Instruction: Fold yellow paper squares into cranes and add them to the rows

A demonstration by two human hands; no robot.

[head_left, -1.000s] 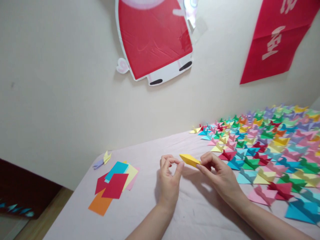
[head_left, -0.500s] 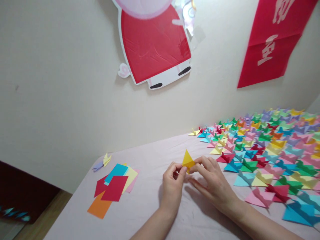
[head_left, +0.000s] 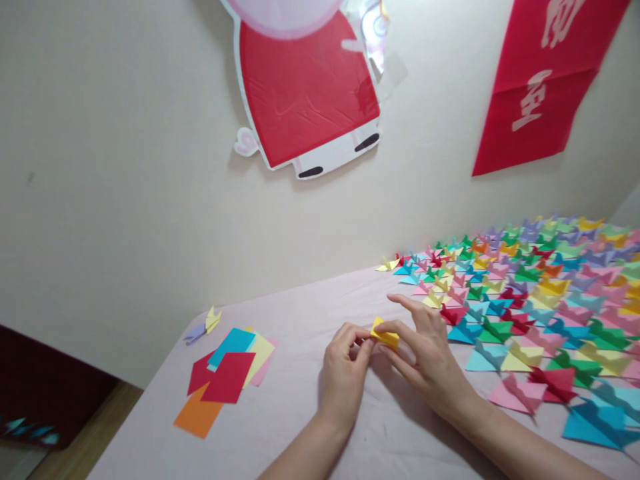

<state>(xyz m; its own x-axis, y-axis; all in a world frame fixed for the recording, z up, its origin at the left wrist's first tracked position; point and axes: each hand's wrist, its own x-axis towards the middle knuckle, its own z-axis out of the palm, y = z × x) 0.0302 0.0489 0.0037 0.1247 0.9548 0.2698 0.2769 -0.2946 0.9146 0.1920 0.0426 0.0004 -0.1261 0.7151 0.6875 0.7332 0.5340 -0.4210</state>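
A small folded piece of yellow paper [head_left: 389, 338] is between my hands, above the cloth-covered surface. My left hand [head_left: 346, 367] is closed, pinching its left end between thumb and fingertips. My right hand [head_left: 425, 353] has one finger laid over the paper's upper side and the thumb below it. Another finger of that hand is raised and stretched away from the paper. Part of the paper is hidden behind the fingers.
Rows of colourful folded paper cranes [head_left: 530, 320] stand on the right. Loose paper squares [head_left: 229, 377] overlap at the left, near two folded paper pieces [head_left: 203, 327]. Behind is a wall [head_left: 150, 200] with a cartoon cutout [head_left: 310, 87] and a red banner [head_left: 535, 100].
The yellow paper stood up as a pointed diamond and now looks lower and folded over. My right hand has risen slightly, with one finger lifted and another moved onto the paper.
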